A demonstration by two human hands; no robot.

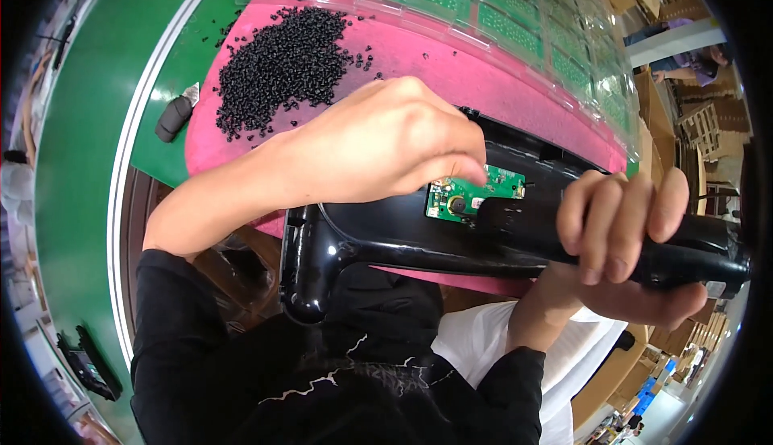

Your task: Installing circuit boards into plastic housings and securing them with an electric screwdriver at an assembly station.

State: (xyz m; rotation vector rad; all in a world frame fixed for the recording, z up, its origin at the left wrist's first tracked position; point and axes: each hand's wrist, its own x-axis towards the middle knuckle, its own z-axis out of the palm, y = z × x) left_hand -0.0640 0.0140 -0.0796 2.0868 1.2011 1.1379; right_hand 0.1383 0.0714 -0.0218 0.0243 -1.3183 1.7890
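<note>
A black plastic housing [378, 240] lies in front of me across the pink mat's near edge, with a green circuit board [509, 183] inside it. Over the board's left part hovers my left hand [415, 139], its fingers curled and pinched with the thumb; whatever they hold is hidden. My right hand [616, 220] is wrapped round a thick black cylindrical electric screwdriver [523, 228]. The tool lies slantwise over the housing, its narrower end beside the board, covering the board's lower right part. The screwdriver's tip cannot be made out.
Small black screws [278, 75] are heaped on the pink mat [555, 103], some scattered around. Clear plastic trays [475, 39] with green boards stand along the back. A small dark object [173, 119] rests on the green table [80, 147] at left. Another person [692, 67] is far right.
</note>
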